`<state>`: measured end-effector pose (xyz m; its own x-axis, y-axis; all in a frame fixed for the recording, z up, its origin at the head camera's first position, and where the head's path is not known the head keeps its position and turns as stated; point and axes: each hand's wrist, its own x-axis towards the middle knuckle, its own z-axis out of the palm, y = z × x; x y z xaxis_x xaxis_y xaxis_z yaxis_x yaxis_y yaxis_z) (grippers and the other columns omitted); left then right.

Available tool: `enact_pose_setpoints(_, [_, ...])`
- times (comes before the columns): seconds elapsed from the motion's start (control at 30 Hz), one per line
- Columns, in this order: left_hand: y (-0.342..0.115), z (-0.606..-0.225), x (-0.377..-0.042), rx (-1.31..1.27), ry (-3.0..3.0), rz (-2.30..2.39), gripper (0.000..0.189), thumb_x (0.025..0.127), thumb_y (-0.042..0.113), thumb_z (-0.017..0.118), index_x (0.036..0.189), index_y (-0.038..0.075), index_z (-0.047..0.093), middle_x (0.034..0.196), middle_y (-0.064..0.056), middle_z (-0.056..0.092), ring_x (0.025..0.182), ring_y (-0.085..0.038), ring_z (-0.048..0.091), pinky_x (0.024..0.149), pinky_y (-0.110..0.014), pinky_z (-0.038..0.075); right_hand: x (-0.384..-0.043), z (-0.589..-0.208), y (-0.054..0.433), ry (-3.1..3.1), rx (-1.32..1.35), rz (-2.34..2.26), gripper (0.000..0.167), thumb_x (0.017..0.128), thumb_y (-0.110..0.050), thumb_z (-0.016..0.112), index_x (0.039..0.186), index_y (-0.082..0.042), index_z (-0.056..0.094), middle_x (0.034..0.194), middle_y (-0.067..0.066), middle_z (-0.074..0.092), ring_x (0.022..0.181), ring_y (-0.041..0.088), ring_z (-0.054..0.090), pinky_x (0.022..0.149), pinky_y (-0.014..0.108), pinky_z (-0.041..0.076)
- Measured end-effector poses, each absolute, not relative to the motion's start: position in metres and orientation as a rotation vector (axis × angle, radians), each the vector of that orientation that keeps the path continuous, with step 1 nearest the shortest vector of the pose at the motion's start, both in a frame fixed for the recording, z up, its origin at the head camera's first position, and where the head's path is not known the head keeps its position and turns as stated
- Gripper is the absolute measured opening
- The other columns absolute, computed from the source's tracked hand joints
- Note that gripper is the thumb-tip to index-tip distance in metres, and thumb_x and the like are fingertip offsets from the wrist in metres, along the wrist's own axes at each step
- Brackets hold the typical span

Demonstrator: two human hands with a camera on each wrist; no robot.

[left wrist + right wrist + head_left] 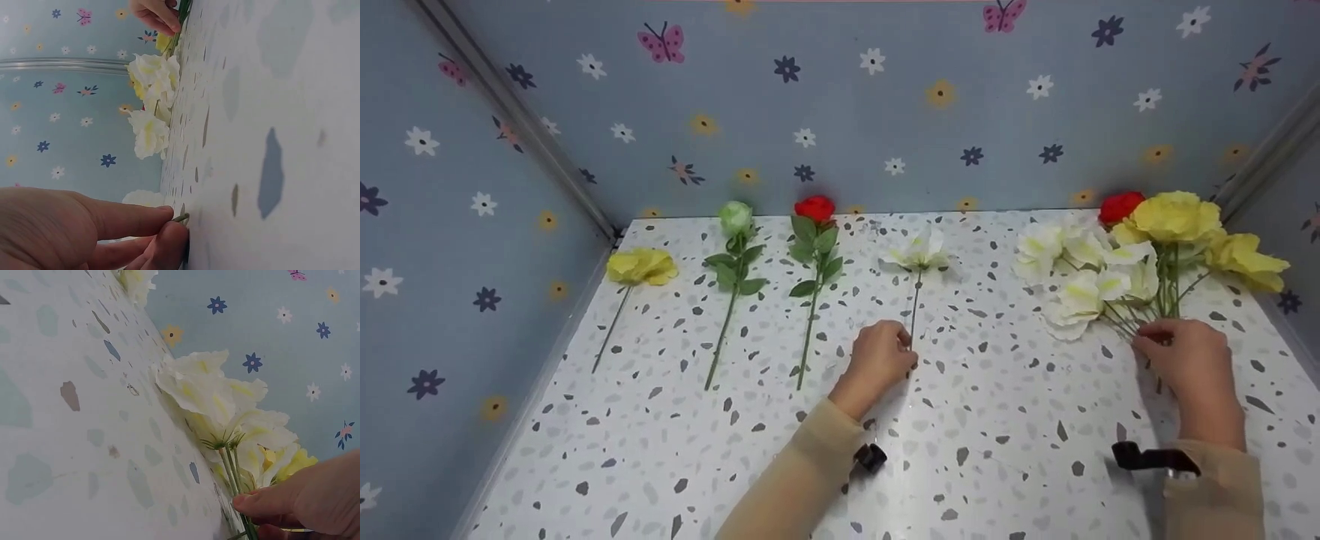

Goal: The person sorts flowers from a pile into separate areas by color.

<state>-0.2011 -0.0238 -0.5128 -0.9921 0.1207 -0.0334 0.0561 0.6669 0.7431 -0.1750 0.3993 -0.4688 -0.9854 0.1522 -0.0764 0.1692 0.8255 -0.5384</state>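
Left hand (881, 356) is pinching the lower stem of a single white flower (921, 255), whose head is lying toward the surface's (997, 480) back edge. Right hand (1196, 367) is grasping the stems of a mixed bunch (1144, 274) near the back right corner. Yellow flower (642, 267), pale green rose (735, 220) and red rose (814, 208) are lying apart toward the back left corner. Step in hand: apparently handling the single stem while keeping the bunch together. Next move is probably calling for a steady right grip and a light left pinch.

white petals (202, 391): matt, cloth-like | tabletop (1005, 487): smooth, glossy | corner strip (529, 124): metal
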Motion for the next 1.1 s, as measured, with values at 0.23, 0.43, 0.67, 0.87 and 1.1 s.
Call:
enact_pose_setpoints(0.23, [-0.028,-0.494,-0.193,0.115,2.710,1.274,0.014,0.091,0.012,0.079,0.100,0.002,0.075,0.079,-0.001,0.075,0.067,-0.018,0.069,0.076,-0.037,0.059,-0.177,-0.465,0.399,2.956,0.292,-0.866,0.026,0.107,-0.018,0.068,0.118,0.005,0.074,0.108,0.027,0.072,0.075,0.028,0.067,0.060,0.037,0.053])
enact_pose_setpoints(0.43, [-0.037,-0.467,-0.186,0.047,2.631,1.324,0.021,0.100,0.021,0.076,0.110,0.002,0.075,0.084,-0.003,0.077,0.060,-0.014,0.069,0.071,-0.033,0.058,-0.173,-0.457,0.401,3.003,0.311,-0.866,0.032,0.109,-0.022,0.065,0.122,0.007,0.072,0.112,0.028,0.072,0.087,0.036,0.068,0.066,0.038,0.051])
enact_pose_setpoints(0.67, [-0.050,-0.445,-0.184,0.047,2.564,1.482,0.018,0.105,0.022,0.070,0.111,0.006,0.076,0.082,-0.002,0.075,0.066,-0.018,0.072,0.060,-0.030,0.055,-0.169,-0.434,0.392,3.014,0.389,-1.012,0.047,0.114,-0.036,0.057,0.137,0.003,0.066,0.122,0.022,0.066,0.102,0.030,0.060,0.073,0.034,0.049])
enact_pose_setpoints(0.87, [-0.051,-0.430,-0.176,0.027,2.435,1.717,0.017,0.106,0.018,0.069,0.115,0.007,0.078,0.096,-0.013,0.078,0.076,-0.022,0.077,0.071,-0.036,0.063,-0.170,-0.422,0.367,2.816,0.456,-1.552,0.036,0.110,-0.036,0.066,0.134,-0.009,0.069,0.111,-0.009,0.068,0.096,0.007,0.061,0.074,0.014,0.053])
enact_pose_setpoints(1.1, [-0.044,-0.429,-0.164,0.136,2.352,1.903,0.016,0.104,0.009,0.068,0.117,0.005,0.078,0.092,-0.006,0.076,0.079,-0.028,0.077,0.075,-0.043,0.066,-0.176,-0.421,0.311,2.488,0.163,-2.194,0.019,0.106,-0.014,0.075,0.119,-0.001,0.072,0.099,-0.004,0.073,0.088,0.012,0.067,0.075,0.017,0.058])
